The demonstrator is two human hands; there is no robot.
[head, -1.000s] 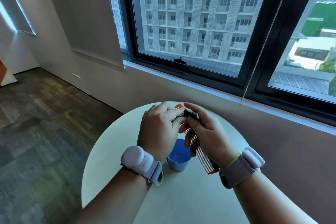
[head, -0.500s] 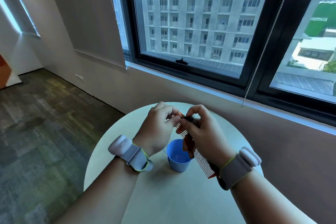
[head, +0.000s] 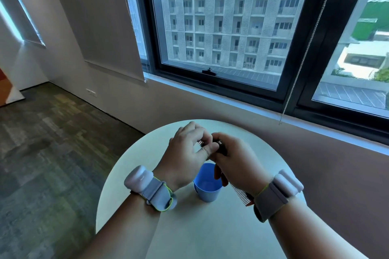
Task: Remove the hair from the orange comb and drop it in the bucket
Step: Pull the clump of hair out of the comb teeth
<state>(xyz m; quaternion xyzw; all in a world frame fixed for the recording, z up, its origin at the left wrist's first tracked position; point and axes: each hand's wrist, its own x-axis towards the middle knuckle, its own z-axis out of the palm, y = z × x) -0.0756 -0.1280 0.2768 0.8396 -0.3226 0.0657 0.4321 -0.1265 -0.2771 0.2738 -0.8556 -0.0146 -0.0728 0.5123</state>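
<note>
Above the round white bench [head: 210, 227], both hands meet over the blue bucket [head: 207, 187]. The right hand [head: 237, 164] curls round the orange comb [head: 240, 193]; its grip is closed on the comb's middle, and the toothed end pokes out below the palm toward the right wrist, just right of the bucket's rim. The comb's upper end is mostly hidden by the fingers. The left hand [head: 185, 153] has its thumb and forefinger pressed together in a pinch at the comb's top, where a dark clump of hair [head: 221, 145] shows between the two hands. Whether the pinch has the hair itself or only the teeth cannot be told. The other left fingers are curled loosely above.

The bucket stands upright on the bench, directly beneath the hands, its mouth open and partly covered by the right fingers. Each wrist wears a grey band with a white pod.

Bare bench surface lies in front of the bucket toward the person and to the left; the far rim curves just beyond the hands, near the wall under the window [head: 221, 27]. Carpeted floor [head: 52, 153] opens out to the left.
</note>
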